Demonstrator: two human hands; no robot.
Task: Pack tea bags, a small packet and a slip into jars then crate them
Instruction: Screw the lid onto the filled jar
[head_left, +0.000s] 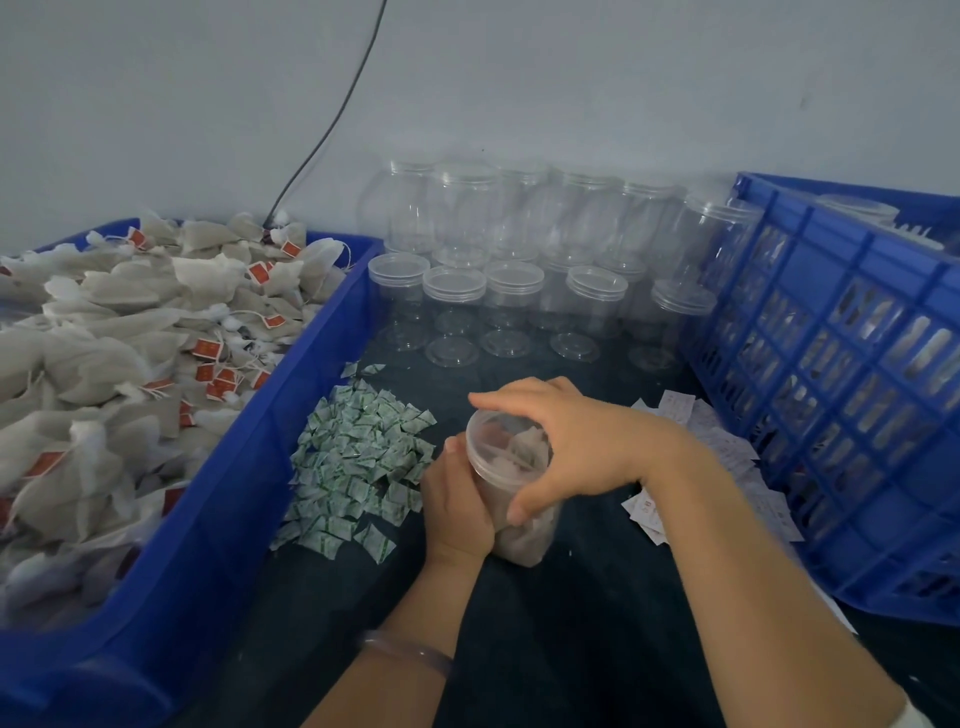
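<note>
A dark tabletop (571, 623) carries two blue containers: one solid-walled bin (218, 519) on the left, heaped with white tea bags (104, 338) bearing red tags, too many to count, and one slatted crate (841, 395) on the right with filled jars showing through its slats. Against the wall stand clear empty jars (514, 260) in two stacked tiers, about a dozen, though overlap blurs the count. Near the centre one filled jar (511, 483) is tilted, held in both hands: the left hand (457, 499) wraps its side with fingers closed around it, and the right hand (576, 441) lies over its lid with fingers spread and curled down. A loose pile of many green-and-white small packets (358, 462) lies left of the jar; white paper slips (722, 452) are scattered to its right, beside the crate
</note>
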